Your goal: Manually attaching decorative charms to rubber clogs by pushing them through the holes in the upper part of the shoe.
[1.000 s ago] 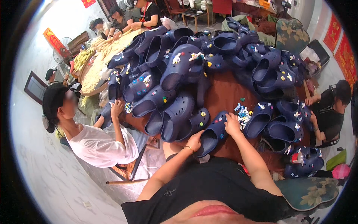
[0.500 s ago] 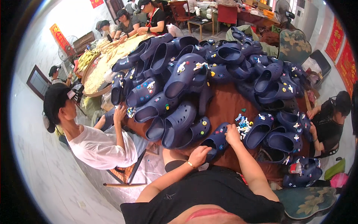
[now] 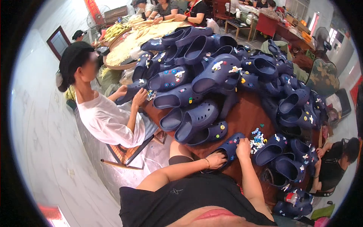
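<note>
A dark blue clog [image 3: 231, 143] with small coloured charms on its holed upper lies in front of me at the table's near edge. My left hand [image 3: 216, 160] grips its opening, with the fingertips hidden inside the shoe. Against the side of the upper, my right hand [image 3: 243, 148] is closed in a pinch; what lies between its fingertips, if anything, is too small to make out. Just right of that hand sits a loose pile of white, blue and yellow charms [image 3: 258, 143], with a green charm [image 3: 261, 125] apart from it.
A big heap of blue clogs [image 3: 196, 113] covers much of the brown tablecloth [image 3: 247, 109]. More clogs [image 3: 289, 166] stand at the right. A co-worker in white [image 3: 109, 117] sits at the left, another in black [image 3: 334, 166] at the right. A round tray [image 3: 126, 56] lies beyond.
The view has swung left, so the scene sits further right. My left hand has reached deeper into the clog's opening. The left co-worker now holds a clog in both hands.
</note>
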